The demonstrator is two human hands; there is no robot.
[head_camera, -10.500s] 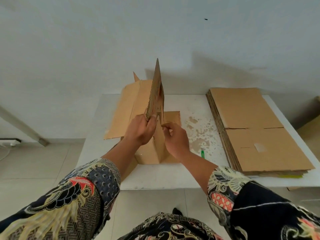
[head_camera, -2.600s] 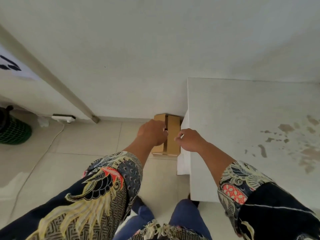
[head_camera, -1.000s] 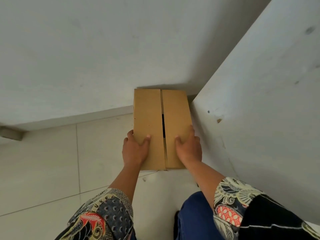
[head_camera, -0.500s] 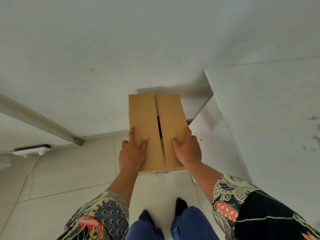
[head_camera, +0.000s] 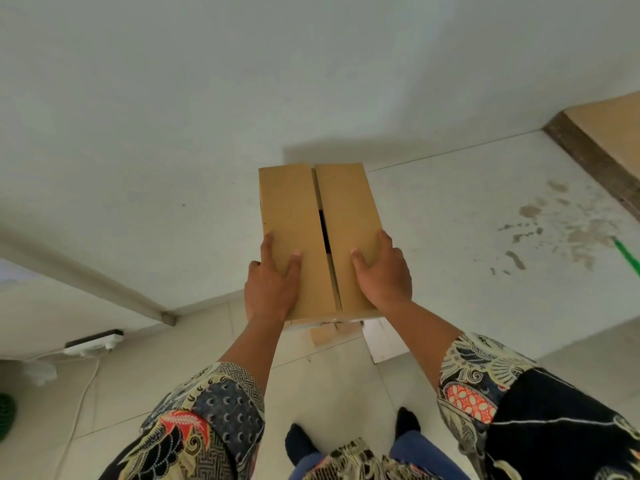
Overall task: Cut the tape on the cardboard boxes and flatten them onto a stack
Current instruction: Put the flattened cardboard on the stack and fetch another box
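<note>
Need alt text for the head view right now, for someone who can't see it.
Both hands, left and right, hold a closed cardboard box at its near end, above the left edge of a white table. A stack of flattened cardboard lies at the table's far right.

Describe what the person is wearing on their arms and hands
Both hands, left hand and right hand, are bare, with no gloves, rings or watch visible. The forearms are bare too. Each arm has a loose dark sleeve ending below the elbow, printed with cream, grey and red-orange patterns, including feather-like shapes and dotted patches; the right sleeve has a thin white line.
</note>
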